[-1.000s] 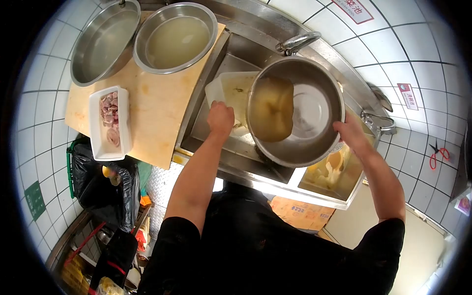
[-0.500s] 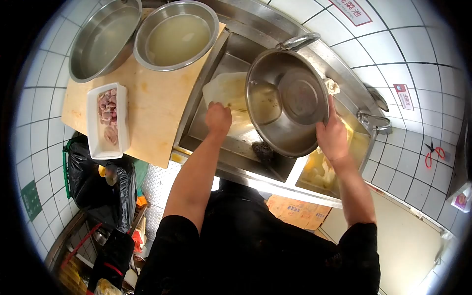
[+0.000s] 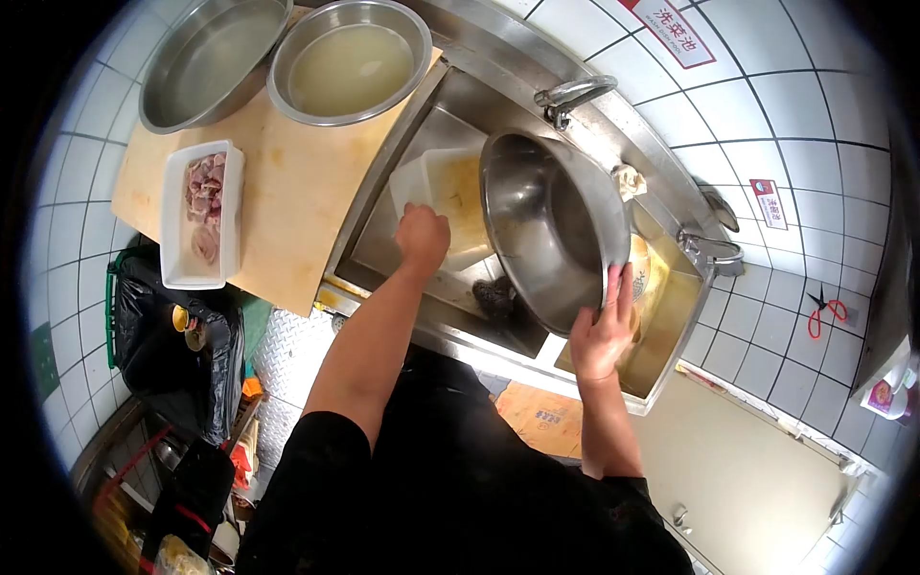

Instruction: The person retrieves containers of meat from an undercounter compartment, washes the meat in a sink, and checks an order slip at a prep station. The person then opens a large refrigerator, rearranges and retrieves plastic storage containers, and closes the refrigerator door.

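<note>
A large steel basin (image 3: pixel 546 235) is tilted on its side over the sink (image 3: pixel 369 254), its hollow turned partly toward me. My right hand (image 3: pixel 602 335) holds its lower right rim, fingers stretched along the outside. My left hand (image 3: pixel 423 240) is closed at the near left edge of a translucent white plastic container (image 3: pixel 455 206), which leans in the sink beside the basin. The basin hides the container's right part. A dark scrubber-like clump (image 3: pixel 494 299) lies at the sink's near side, below the container.
On the wooden board (image 3: pixel 287 211) to the left stand two steel bowls of cloudy liquid (image 3: pixel 350 72) and a white tub of raw meat (image 3: pixel 230 216). Faucets (image 3: pixel 575 91) line the back. A second basin compartment (image 3: pixel 671 316) lies right. A black-bagged bin (image 3: pixel 177 335) stands lower left.
The steel basin has tipped further onto its edge, and my right hand has shifted down and left along its rim. My left hand stays at the container.
</note>
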Motion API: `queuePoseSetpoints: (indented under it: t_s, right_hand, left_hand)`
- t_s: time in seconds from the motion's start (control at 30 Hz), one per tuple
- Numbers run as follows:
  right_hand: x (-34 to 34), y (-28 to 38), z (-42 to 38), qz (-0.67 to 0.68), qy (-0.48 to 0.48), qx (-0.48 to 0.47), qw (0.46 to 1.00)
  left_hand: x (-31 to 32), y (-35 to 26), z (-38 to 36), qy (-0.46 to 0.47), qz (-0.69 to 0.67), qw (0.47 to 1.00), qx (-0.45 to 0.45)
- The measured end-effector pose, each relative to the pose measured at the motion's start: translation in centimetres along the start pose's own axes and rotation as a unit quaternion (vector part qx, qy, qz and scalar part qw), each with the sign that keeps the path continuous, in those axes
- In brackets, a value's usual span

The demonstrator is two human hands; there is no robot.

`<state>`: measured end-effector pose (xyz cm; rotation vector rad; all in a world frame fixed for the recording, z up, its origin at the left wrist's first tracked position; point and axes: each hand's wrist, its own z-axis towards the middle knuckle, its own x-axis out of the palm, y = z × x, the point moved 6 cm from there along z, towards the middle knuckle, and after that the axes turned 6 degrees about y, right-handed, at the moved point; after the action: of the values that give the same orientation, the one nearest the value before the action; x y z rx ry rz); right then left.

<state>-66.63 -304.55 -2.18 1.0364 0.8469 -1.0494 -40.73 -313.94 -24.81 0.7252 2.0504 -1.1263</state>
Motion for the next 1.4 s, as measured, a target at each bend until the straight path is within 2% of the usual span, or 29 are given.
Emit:
queuePoseSetpoints:
  t_s: [0.07,0.1,0.2,0.33,0.4,0.47,0.5,0.6,0.73,0.8,0.9,1.0,1.2,1.4]
  right_hand:
    - [0.7,0.5,-1.1,0.019,0.005,-0.015,1.0]
    - [0.9,0.9,-1.4,-0.015,-0.003,-0.046,0.999]
    - [1.2,1.2,-1.7,0.003,-0.035,-0.125,0.992]
    - [-0.1,-0.9,-1.6,-0.003,-0.035,-0.117,0.993]
    - [-1.6,-2.1,-1.5,0.002,-0.084,-0.095,0.992]
    - [-3.0,-3.7,-2.4,0.006,-0.08,-0.054,0.995]
    - [-3.6,-4.5,-2.8,-0.005,-0.108,-0.067,0.992]
    - [-4.9,-7.9,-5.0,0.003,-0.117,0.0,0.993]
    - [-6.5,-11.3,-7.4,0.003,-0.142,0.083,0.986]
    - [-7.0,-12.7,-8.6,0.014,-0.159,0.114,0.981]
    - [-7.6,-14.0,-10.3,0.036,-0.177,0.164,0.97]
    - [-8.1,-15.1,-11.8,0.015,-0.202,0.195,0.96]
    - [-8.9,-15.9,-12.6,0.004,-0.233,0.228,0.946]
    - [-10.0,-15.1,-12.5,-0.037,-0.27,0.21,0.939]
  left_hand:
    - [0.1,-0.3,-0.2,0.003,0.001,1.0,-0.003]
    - [0.3,-0.3,-0.2,0.005,0.003,1.0,-0.004]
    - [0.7,-0.2,-0.1,-0.012,-0.003,1.0,-0.015]
    - [1.1,1.3,0.2,-0.004,0.027,0.999,-0.019]
    - [0.8,1.9,0.4,0.019,0.045,0.998,-0.027]
    - [-0.2,2.4,0.7,0.013,0.053,0.998,-0.027]
    - [-0.4,2.2,1.0,0.011,0.056,0.998,-0.026]
    - [-1.6,-0.4,1.4,0.003,0.068,0.998,0.01]
    - [-3.7,-8.0,1.9,0.001,0.184,0.974,0.135]
    - [-3.7,-11.7,1.9,0.034,0.262,0.944,0.199]
    - [-3.0,-15.3,0.6,0.032,0.389,0.887,0.245]
    - [-2.9,-15.5,0.4,-0.056,0.415,0.846,0.332]
    - [-6.8,-17.7,-3.8,-0.13,0.371,0.759,0.518]
    - [-12.1,-16.8,-9.4,-0.155,0.32,0.697,0.623]
